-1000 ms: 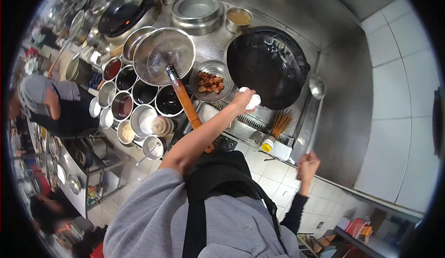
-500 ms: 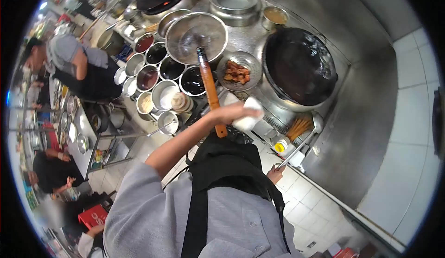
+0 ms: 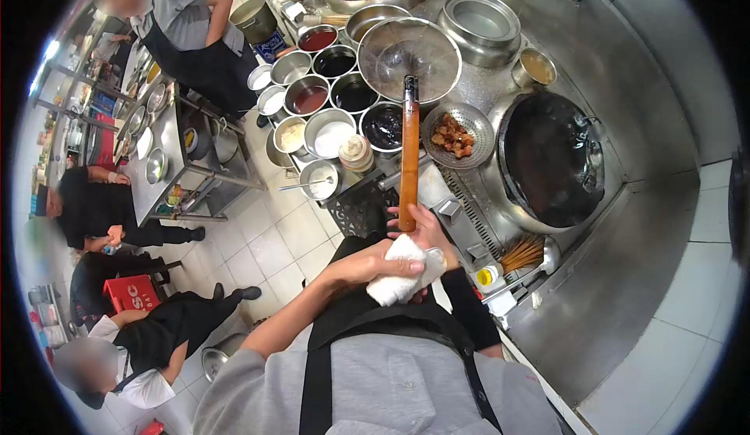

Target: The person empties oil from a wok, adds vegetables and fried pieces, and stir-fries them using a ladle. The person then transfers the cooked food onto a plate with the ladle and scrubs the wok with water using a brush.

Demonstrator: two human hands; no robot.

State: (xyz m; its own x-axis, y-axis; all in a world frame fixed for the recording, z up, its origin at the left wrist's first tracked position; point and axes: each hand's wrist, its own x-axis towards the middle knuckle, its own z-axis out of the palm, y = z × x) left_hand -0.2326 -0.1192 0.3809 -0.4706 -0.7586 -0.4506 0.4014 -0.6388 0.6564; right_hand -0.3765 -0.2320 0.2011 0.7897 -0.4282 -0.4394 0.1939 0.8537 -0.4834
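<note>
My left hand [image 3: 383, 266] is closed round a folded white cloth [image 3: 405, 271], low in front of the black apron. The cloth lies against the wrist side of my right hand [image 3: 428, 236]. Palm up, with fingers apart, my right hand is beside the lower end of a wooden handle [image 3: 410, 161]; whether it touches the handle I cannot tell. That handle belongs to a wide mesh strainer [image 3: 414, 48] resting over the pots. Browned food pieces [image 3: 451, 136] lie in a perforated ladle [image 3: 478, 126] beside a black wok [image 3: 551, 161]. A metal ladle [image 3: 551, 255] rests near a bamboo brush [image 3: 522, 255].
Sauce and seasoning pots [image 3: 330, 132] stand left of the strainer. A yellow-capped bottle [image 3: 488, 275] is by the brush. Further left are a co-worker [image 3: 191, 36] at a steel table [image 3: 168, 157], other people [image 3: 101, 208] and a red crate [image 3: 131, 293].
The view has swung left. My left hand has drawn the cloth from near the wok back to my body. My right hand has let go of the ladle and come in beside the wooden handle.
</note>
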